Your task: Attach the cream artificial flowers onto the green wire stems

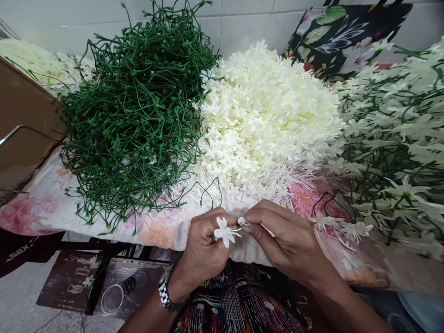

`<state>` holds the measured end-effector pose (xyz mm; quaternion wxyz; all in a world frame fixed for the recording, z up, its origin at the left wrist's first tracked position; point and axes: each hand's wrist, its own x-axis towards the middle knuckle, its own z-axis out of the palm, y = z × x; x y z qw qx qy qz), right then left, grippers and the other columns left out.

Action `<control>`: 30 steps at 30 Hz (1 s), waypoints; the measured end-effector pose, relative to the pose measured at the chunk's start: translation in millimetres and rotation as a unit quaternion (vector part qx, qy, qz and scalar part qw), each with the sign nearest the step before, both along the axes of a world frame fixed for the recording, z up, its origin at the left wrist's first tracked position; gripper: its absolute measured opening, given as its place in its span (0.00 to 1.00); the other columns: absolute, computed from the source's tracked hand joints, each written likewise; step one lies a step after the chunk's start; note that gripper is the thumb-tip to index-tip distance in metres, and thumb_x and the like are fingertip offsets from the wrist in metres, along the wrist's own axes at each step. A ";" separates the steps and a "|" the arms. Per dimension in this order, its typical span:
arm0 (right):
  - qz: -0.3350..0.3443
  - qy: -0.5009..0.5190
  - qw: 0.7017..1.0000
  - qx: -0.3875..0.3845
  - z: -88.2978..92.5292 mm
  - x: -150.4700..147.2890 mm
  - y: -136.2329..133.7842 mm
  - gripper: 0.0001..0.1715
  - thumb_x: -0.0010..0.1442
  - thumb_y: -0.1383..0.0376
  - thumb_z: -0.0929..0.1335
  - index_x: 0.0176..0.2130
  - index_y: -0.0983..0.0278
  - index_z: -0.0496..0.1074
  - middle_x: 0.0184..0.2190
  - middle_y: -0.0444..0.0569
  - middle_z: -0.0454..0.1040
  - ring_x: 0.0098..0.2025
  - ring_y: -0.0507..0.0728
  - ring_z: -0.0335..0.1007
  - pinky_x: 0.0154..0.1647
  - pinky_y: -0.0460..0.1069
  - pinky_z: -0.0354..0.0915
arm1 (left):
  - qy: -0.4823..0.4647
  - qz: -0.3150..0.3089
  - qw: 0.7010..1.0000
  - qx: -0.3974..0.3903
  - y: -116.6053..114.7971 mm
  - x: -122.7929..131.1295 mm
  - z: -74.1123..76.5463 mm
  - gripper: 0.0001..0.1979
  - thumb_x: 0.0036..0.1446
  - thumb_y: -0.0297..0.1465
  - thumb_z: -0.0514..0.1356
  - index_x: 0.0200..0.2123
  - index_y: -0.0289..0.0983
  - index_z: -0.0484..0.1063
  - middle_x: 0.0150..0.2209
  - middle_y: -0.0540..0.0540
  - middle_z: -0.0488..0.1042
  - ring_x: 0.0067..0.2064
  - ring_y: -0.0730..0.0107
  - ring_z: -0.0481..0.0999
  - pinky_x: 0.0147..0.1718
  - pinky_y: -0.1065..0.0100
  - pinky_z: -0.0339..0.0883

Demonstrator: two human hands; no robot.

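Both hands meet at the front edge of the cloth-covered table. My left hand (208, 245) is closed, and a white artificial flower (226, 232) with open petals sticks out between its thumb and fingers. Close by, my right hand (282, 236) pinches a small white piece (242, 221) at its fingertips; it looks like part of a flower, but its exact kind is unclear. Beyond the hands rises a heap of loose white blossoms (270, 111). Left of it lies a tangled pile of green plastic stems (138, 111).
Assembled white flowers on green stems (398, 134) crowd the right side. The floral cloth (156, 233) covers the table. A cardboard box (27, 115) stands at the left, a dark flower-printed fabric (347, 39) at the back. Beneath, a clear round lid (112, 299) rests on a brown board.
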<state>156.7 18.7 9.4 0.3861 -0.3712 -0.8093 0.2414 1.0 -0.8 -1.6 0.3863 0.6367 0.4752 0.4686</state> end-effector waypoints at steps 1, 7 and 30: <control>-0.002 0.003 1.000 -0.002 -1.3 -0.6 0.3 0.09 0.58 0.73 0.62 0.32 0.65 0.69 0.23 0.45 0.69 0.26 0.51 0.64 0.25 0.46 0.63 | 0.000 0.003 1.000 0.001 0.8 0.6 -0.2 0.09 0.50 0.21 0.54 0.22 0.37 0.71 0.18 0.54 0.60 0.20 0.76 0.60 0.19 0.73 0.53; -0.006 0.007 1.000 -0.013 -7.6 -4.3 0.5 0.09 0.58 0.74 0.61 0.31 0.64 0.68 0.23 0.45 0.69 0.26 0.51 0.64 0.25 0.46 0.63 | 0.004 0.018 1.000 -0.012 3.5 1.9 -2.1 0.09 0.48 0.22 0.55 0.20 0.37 0.71 0.16 0.54 0.60 0.19 0.76 0.60 0.19 0.74 0.53; -0.013 0.012 0.999 -0.028 -3.9 -1.7 -2.4 0.07 0.58 0.73 0.64 0.38 0.67 0.69 0.27 0.45 0.71 0.28 0.49 0.68 0.27 0.44 0.66 | -0.136 0.001 0.985 -0.111 2.5 -4.1 -4.8 0.05 0.49 0.25 0.59 0.26 0.36 0.74 0.24 0.50 0.73 0.28 0.72 0.70 0.28 0.70 0.63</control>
